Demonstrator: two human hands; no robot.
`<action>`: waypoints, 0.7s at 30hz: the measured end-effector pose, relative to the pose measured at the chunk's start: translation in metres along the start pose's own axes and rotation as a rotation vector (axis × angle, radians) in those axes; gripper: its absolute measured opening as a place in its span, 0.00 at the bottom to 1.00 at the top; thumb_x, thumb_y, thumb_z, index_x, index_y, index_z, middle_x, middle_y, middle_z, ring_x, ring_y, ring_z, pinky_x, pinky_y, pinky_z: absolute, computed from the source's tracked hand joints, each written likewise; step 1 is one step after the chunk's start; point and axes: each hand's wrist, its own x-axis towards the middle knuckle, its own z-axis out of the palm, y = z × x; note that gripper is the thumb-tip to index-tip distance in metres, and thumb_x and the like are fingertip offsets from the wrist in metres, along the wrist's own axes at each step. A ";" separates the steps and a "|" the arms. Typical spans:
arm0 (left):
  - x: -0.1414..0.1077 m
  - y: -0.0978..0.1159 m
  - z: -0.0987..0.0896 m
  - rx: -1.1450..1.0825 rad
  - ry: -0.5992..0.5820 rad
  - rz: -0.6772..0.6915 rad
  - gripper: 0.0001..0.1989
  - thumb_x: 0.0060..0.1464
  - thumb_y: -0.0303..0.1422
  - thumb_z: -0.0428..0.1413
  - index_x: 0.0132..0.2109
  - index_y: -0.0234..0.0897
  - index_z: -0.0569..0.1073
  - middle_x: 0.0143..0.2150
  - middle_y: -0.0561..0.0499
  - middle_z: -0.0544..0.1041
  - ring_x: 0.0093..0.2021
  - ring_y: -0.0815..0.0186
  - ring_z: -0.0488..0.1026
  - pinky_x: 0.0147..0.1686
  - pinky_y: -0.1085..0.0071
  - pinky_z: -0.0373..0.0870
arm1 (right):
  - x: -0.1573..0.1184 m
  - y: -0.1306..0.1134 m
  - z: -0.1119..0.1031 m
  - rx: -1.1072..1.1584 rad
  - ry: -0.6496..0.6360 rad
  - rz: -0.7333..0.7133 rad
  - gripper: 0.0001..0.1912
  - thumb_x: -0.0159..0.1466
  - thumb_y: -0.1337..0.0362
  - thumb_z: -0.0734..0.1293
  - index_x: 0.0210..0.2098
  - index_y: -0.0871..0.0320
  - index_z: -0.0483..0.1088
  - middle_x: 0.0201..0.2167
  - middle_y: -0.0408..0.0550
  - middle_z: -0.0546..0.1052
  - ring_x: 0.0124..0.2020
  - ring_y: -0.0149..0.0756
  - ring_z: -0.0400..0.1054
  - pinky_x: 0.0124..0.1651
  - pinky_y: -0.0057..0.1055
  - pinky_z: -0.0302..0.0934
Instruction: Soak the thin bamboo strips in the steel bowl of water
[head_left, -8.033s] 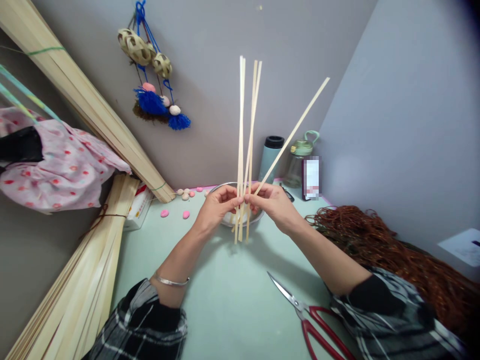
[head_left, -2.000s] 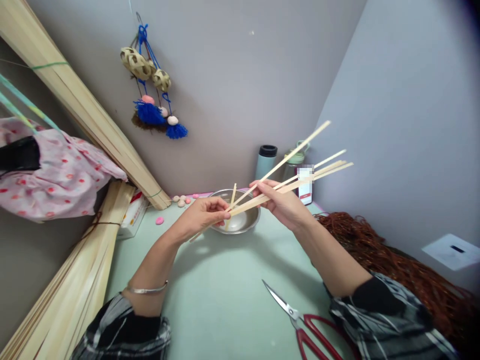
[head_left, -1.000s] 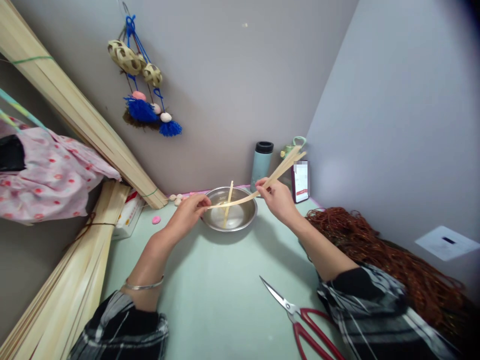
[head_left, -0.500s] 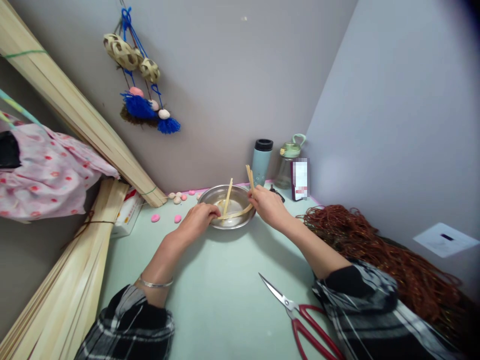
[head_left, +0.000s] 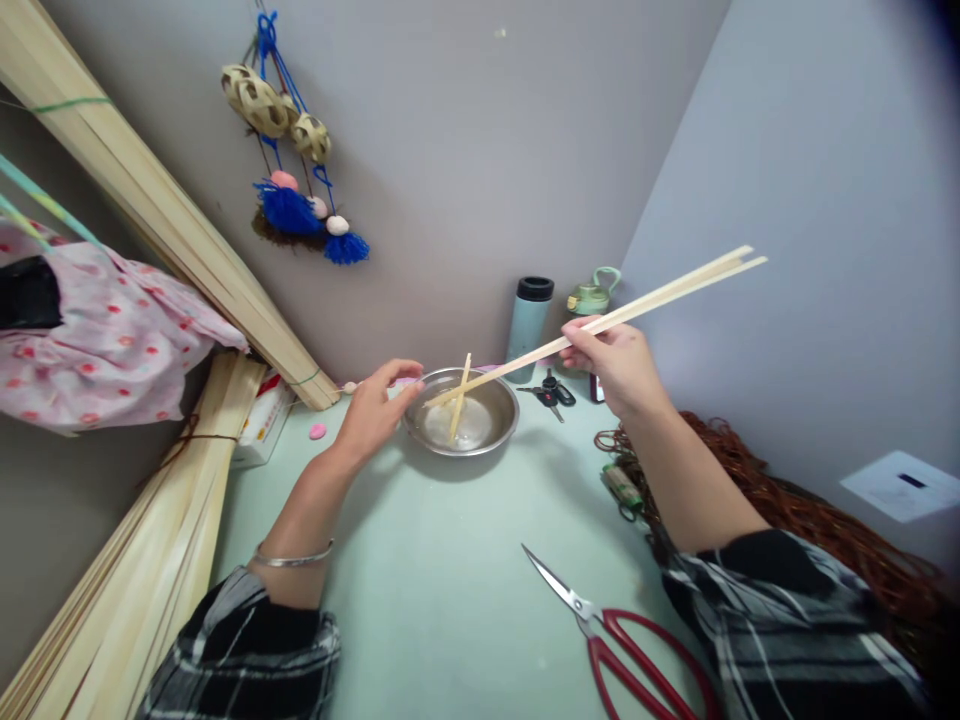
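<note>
My right hand (head_left: 611, 365) grips a few long pale strips (head_left: 645, 302) between thumb and fingers. They slant up to the right, and their lower ends reach over a round metal bowl (head_left: 499, 440). Inside the bowl is what looks like clear water, and a short pale strip (head_left: 457, 415) leans there, its top above the rim. Beside the bowl's left rim, my left hand (head_left: 375, 405) holds nothing, thumb and fingers apart.
Red-handled scissors (head_left: 581, 607) lie at the front. Behind the bowl stand a blue tumbler (head_left: 529, 325) and a green-lidded bottle (head_left: 590, 297), with keys (head_left: 551, 390) nearby. Brown cords (head_left: 780, 500) heap at right; strip bundles (head_left: 157, 530) rest at left.
My right hand has moved right and up, drawing the long strips out of the bowl and straight. My left hand has let go of the strip and moved left and up.
</note>
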 end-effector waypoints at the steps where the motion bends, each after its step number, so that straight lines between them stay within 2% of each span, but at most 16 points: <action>1: 0.000 0.001 -0.002 -0.004 -0.004 -0.016 0.16 0.61 0.43 0.55 0.50 0.40 0.76 0.54 0.47 0.79 0.56 0.56 0.74 0.57 0.60 0.66 | 0.000 -0.001 0.000 0.030 0.018 -0.008 0.19 0.49 0.55 0.80 0.32 0.59 0.75 0.23 0.42 0.75 0.26 0.31 0.71 0.29 0.27 0.71; 7: -0.001 0.003 -0.001 0.050 -0.162 -0.015 0.20 0.65 0.46 0.49 0.51 0.38 0.76 0.45 0.47 0.82 0.48 0.58 0.75 0.50 0.63 0.69 | -0.003 -0.005 0.004 0.085 0.020 -0.046 0.21 0.47 0.53 0.82 0.32 0.58 0.75 0.23 0.42 0.75 0.25 0.30 0.71 0.29 0.27 0.72; 11: -0.001 -0.007 0.001 0.171 -0.106 0.011 0.21 0.65 0.44 0.49 0.56 0.39 0.75 0.48 0.46 0.78 0.49 0.58 0.73 0.52 0.61 0.67 | -0.003 -0.004 0.005 0.056 0.005 -0.037 0.21 0.48 0.52 0.81 0.32 0.57 0.74 0.25 0.43 0.75 0.26 0.32 0.71 0.32 0.30 0.73; 13: 0.000 -0.013 0.001 0.241 -0.115 0.039 0.21 0.66 0.44 0.47 0.56 0.40 0.76 0.47 0.45 0.77 0.49 0.57 0.72 0.54 0.59 0.66 | -0.003 -0.004 0.004 0.041 0.002 -0.037 0.21 0.48 0.51 0.81 0.33 0.57 0.74 0.25 0.43 0.75 0.27 0.33 0.72 0.33 0.31 0.73; 17: 0.002 -0.021 0.002 0.268 -0.190 0.070 0.18 0.66 0.42 0.47 0.50 0.40 0.79 0.46 0.46 0.79 0.49 0.56 0.71 0.53 0.59 0.64 | -0.002 -0.003 0.002 0.038 -0.012 -0.031 0.23 0.47 0.50 0.81 0.34 0.57 0.74 0.26 0.44 0.75 0.27 0.33 0.72 0.33 0.31 0.72; 21: 0.002 -0.020 0.003 0.193 -0.230 0.033 0.19 0.64 0.45 0.49 0.43 0.39 0.79 0.41 0.47 0.79 0.43 0.58 0.72 0.45 0.63 0.66 | -0.003 -0.004 0.002 0.054 -0.021 -0.022 0.23 0.47 0.51 0.81 0.34 0.58 0.74 0.27 0.43 0.75 0.28 0.32 0.72 0.33 0.30 0.72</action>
